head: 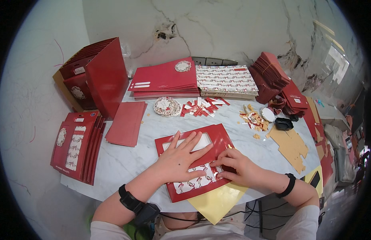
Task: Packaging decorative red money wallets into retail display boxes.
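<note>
A red card package (185,197) with two window cut-outs lies at a slant before me. My left hand (181,159) rests flat across it with its fingers spread, partly over the upper window. Through the lower window shows white paper (185,186) with a bow pattern. The fingertips of my right hand (233,165) are bent onto a small red label strip (214,171) at that window's right end; whether they pinch it cannot be told. Yellow backing paper (217,207) sticks out from under the package and hangs over the table's near edge.
Behind lie round wreath tags (166,106), loose label strips (203,107), red folders (164,75) and patterned sheets (226,79). Red cards (125,124) and upright packages (74,147) stand or lie at left. At right are paper scraps (254,118), a black tray (283,124) and tan card (288,147).
</note>
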`<state>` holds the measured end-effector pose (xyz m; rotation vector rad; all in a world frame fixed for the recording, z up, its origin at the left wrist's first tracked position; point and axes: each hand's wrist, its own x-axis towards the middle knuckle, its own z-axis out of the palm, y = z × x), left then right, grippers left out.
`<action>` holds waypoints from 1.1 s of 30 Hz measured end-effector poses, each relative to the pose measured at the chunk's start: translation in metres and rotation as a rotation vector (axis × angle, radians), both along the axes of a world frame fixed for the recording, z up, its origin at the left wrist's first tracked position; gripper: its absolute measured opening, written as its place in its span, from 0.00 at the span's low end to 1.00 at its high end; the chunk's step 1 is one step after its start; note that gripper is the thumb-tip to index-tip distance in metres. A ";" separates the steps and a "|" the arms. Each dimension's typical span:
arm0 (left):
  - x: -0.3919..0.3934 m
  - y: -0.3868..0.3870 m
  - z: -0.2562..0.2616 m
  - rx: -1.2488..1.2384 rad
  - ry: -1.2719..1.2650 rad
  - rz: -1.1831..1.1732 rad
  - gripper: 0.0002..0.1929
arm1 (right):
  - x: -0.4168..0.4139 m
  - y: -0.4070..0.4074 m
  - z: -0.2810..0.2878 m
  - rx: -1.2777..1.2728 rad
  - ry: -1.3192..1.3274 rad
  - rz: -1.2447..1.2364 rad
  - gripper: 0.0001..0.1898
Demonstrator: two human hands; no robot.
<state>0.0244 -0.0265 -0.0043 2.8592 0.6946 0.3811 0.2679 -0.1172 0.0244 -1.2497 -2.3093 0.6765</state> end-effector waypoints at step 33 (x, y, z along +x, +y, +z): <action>0.000 -0.001 -0.004 0.019 0.020 0.014 0.30 | -0.026 0.208 0.022 0.669 -0.374 -0.152 0.27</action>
